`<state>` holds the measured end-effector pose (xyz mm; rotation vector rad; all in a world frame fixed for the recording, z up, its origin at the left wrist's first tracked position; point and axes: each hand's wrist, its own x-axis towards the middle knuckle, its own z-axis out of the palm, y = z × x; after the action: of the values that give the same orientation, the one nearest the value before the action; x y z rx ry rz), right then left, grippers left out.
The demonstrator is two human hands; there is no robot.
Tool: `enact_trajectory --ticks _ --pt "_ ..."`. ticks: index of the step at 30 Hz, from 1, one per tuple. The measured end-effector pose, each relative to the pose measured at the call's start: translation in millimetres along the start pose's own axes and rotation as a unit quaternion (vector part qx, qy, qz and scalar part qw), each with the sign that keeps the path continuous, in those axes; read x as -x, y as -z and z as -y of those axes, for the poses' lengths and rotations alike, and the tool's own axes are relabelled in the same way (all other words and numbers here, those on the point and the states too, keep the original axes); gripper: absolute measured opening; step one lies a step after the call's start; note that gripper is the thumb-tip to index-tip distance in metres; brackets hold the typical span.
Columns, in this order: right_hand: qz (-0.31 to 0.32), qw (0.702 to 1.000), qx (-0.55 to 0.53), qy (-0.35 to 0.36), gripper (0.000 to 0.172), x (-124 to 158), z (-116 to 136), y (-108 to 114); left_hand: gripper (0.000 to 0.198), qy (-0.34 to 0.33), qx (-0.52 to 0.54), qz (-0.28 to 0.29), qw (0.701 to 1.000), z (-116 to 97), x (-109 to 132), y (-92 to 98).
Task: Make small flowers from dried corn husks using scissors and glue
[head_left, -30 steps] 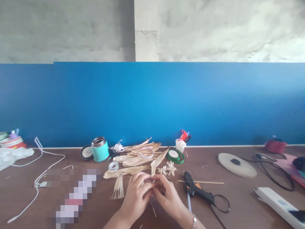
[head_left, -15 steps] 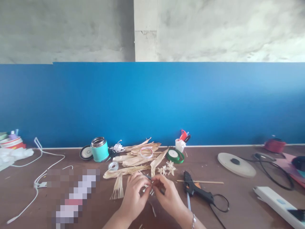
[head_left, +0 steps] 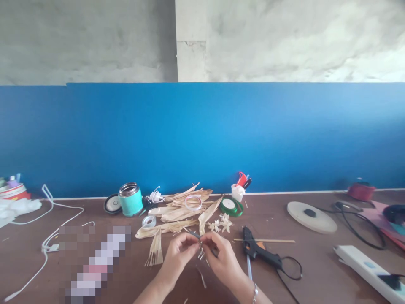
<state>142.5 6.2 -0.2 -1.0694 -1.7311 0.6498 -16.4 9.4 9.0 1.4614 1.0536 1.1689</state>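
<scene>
My left hand (head_left: 179, 255) and my right hand (head_left: 220, 253) meet at the front middle of the table, fingertips pinched together. Between them is a thin dark tool or stick (head_left: 192, 232), with a small pale frayed piece (head_left: 201, 253) below the fingertips. Which hand grips which part is too small to tell. Just behind my hands lie dried husk strips (head_left: 180, 213) and pale husk flowers (head_left: 225, 223). A fringed husk piece (head_left: 155, 250) rests left of my left hand. Thin scraps (head_left: 202, 278) lie between my wrists.
Right of my hands are a black glue gun (head_left: 261, 253) and a wooden stick (head_left: 278, 241). Behind stand a turquoise jar (head_left: 130, 202), green ribbon roll (head_left: 228, 205) and white cup (head_left: 237, 192). A round lid (head_left: 311, 217) and power strip (head_left: 367, 270) lie right; white cables (head_left: 47, 240) left.
The fingers of my left hand have curled and shifted slightly, showing more of the dark tool and the pale piece. The whole view has moved a little.
</scene>
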Motion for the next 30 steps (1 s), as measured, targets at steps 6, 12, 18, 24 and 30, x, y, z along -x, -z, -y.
enact_trajectory --ticks 6,12,18,24,30 --pt "-0.003 0.998 0.048 0.035 0.014 -0.9 -2.5 1.1 0.020 -0.056 -0.109 0.032 0.992 -0.2 -2.6 3.9" --pt "0.002 0.995 0.072 0.069 0.016 -1.2 -1.7 2.8 0.019 -0.147 -0.218 -0.007 0.965 5.4 -2.0 4.5" --pt "-0.013 0.993 0.099 0.057 0.017 -1.3 -1.2 2.0 0.027 -0.165 -0.279 -0.039 0.945 7.4 -1.3 4.9" --pt "0.025 0.994 0.089 0.060 0.020 -0.5 2.0 4.2 0.029 -0.151 -0.253 -0.024 0.955 4.2 -0.5 3.9" --pt "0.040 0.991 0.099 0.082 0.016 -0.3 -1.3 4.2 0.032 -0.151 -0.244 -0.008 0.958 3.9 -0.7 2.8"
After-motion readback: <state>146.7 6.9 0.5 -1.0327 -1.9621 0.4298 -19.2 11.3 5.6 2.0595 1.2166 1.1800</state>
